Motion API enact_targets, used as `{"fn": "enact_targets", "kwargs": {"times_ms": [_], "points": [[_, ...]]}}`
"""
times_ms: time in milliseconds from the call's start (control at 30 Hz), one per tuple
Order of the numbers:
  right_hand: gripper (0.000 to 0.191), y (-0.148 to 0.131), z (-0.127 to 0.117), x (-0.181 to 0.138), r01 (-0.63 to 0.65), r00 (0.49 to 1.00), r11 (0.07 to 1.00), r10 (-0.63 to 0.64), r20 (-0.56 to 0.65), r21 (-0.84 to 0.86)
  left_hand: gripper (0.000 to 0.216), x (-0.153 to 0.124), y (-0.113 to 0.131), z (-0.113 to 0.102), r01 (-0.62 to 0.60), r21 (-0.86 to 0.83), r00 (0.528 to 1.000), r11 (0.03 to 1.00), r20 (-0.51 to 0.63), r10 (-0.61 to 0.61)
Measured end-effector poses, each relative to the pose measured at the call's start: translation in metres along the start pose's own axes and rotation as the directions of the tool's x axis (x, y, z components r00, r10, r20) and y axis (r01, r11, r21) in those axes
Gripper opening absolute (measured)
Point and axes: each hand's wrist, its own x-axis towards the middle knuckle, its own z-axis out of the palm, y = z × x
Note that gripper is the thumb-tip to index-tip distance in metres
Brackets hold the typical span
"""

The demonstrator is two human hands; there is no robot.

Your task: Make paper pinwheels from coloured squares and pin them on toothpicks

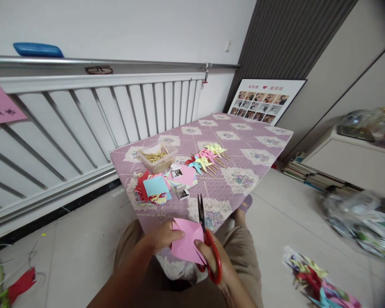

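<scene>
Between both hands [186, 248], pink paper [186, 244]

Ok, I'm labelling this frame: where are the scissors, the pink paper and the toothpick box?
scissors [201, 214], head view, on the blades.
pink paper [186, 239], head view, sheet's middle.
toothpick box [156, 159], head view, front wall.

Pink sheet [1, 107] fixed to the white railing [83, 115], upper left: two dark characters, too small and blurred to read. Framed photo collage [263, 102] leaning against the wall: one line of red characters flanking a heart along the top edge, illegible. No other readable text, brand or number.
</scene>
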Motion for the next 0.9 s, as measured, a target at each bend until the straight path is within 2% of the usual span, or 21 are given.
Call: {"fn": "enact_targets", "kwargs": {"times_ms": [100, 200, 333, 467, 567, 667, 800, 900], "points": [[0.047, 0.009, 0.005, 0.002, 0.029, 0.996, 0.998, -0.023, -0.083, 0.062, 0.028, -0.004, 0.0, 0.009, -0.064, -0.091, 0.998, 0.994, -0.008, 0.063], [0.043, 0.015, 0.007, 0.005, 0.043, 0.987, 0.99, -0.022, -0.157, 0.132, 0.048, -0.011, -0.008, 0.021, -0.116, -0.299, 0.992, 0.947, 0.01, 0.124], [0.042, 0.019, 0.01, 0.009, 0.078, 0.971, 0.981, -0.033, -0.238, 0.178, 0.057, -0.017, -0.032, 0.037, -0.092, -0.486, 0.995, 0.869, -0.004, 0.103], [0.043, 0.018, 0.014, 0.008, 0.085, 0.964, 0.986, -0.044, -0.263, 0.144, 0.042, -0.015, -0.05, 0.054, -0.196, -0.511, 0.979, 0.837, -0.15, 0.137], [0.041, 0.015, 0.019, 0.004, 0.088, 0.971, 0.987, -0.055, -0.235, 0.132, 0.044, -0.008, -0.045, 0.062, -0.23, -0.463, 0.946, 0.856, -0.313, 0.085], [0.048, 0.015, 0.015, 0.0, 0.026, 0.978, 0.99, 0.003, -0.209, 0.137, 0.039, 0.001, -0.032, 0.057, -0.25, -0.431, 0.906, 0.867, -0.419, 0.052], [0.07, 0.029, -0.005, -0.005, -0.033, 0.994, 0.994, 0.043, -0.096, 0.104, 0.037, 0.017, -0.021, 0.036, -0.296, -0.382, 0.889, 0.875, -0.444, 0.107], [0.068, 0.048, -0.021, -0.014, -0.035, 0.999, 0.999, 0.035, -0.021, 0.032, 0.039, 0.029, -0.021, 0.02, -0.287, -0.372, 0.866, 0.883, -0.494, 0.074]]}}
